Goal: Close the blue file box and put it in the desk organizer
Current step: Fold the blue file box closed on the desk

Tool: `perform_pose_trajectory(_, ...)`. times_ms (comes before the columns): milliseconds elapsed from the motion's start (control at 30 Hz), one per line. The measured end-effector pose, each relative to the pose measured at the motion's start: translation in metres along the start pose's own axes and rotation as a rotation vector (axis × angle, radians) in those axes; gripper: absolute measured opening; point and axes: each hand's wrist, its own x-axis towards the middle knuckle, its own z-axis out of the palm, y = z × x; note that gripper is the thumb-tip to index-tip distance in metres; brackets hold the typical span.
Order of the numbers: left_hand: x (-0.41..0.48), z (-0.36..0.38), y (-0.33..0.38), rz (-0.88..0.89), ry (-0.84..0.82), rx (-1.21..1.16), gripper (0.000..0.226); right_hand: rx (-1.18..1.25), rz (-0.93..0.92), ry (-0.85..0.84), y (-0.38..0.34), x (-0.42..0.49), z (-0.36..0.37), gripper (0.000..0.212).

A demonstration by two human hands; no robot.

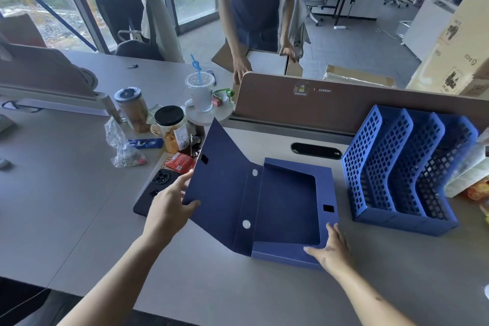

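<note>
The blue file box (288, 209) lies open on the grey desk, its tray empty. Its lid flap (219, 174) is raised at an angle on the left side. My left hand (169, 206) grips the flap's left edge, thumb on the inside. My right hand (330, 249) rests flat on the tray's near right corner, fingers spread. The blue desk organizer (402, 172) stands to the right of the box, with three upright lattice slots, all empty.
A phone (156, 185), snack jars (172, 127), a plastic cup (201, 92) and wrappers crowd the desk left of the box. A brown divider panel (344, 111) runs behind. A person stands beyond it. Papers and snacks (473, 180) lie right of the organizer.
</note>
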Motion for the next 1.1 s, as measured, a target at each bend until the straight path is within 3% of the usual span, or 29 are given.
perform_pose_trajectory(100, -0.005, -0.003, 0.02, 0.046, -0.096, -0.208, 0.064, 0.229, -0.089, -0.015, -0.039, -0.003, -0.02, 0.073)
perform_pose_trajectory(200, -0.006, 0.001, 0.041, 0.066, -0.206, -0.427, 0.047, 0.457, -0.272, -0.133, -0.084, -0.017, -0.041, 0.049)
perform_pose_trajectory(300, -0.005, 0.019, 0.053, 0.021, -0.282, -0.683, 0.052, 0.505, -0.401, -0.2, -0.122, -0.036, -0.057, 0.046)
perform_pose_trajectory(367, -0.002, 0.037, 0.056, -0.026, -0.299, -0.727, 0.062, 0.5, -0.467, -0.227, -0.141, -0.048, -0.062, 0.049)
perform_pose_trajectory(500, 0.0, 0.073, 0.064, -0.027, -0.328, -0.662, 0.065, 0.544, -0.51, -0.244, -0.158, -0.057, -0.063, 0.058)
perform_pose_trajectory(767, 0.005, 0.12, 0.082, 0.009, -0.361, -0.503, 0.072, 0.602, -0.393, -0.03, -0.115, -0.038, -0.06, 0.061)
perform_pose_trajectory(967, 0.014, 0.156, 0.082, -0.061, -0.412, -0.135, 0.106, 0.63, -0.294, 0.037, -0.065, -0.023, -0.061, 0.061)
perform_pose_trajectory(1100, 0.017, 0.174, 0.077, -0.197, -0.411, -0.049, 0.128, 0.63, -0.227, 0.038, -0.035, -0.016, -0.058, 0.058)
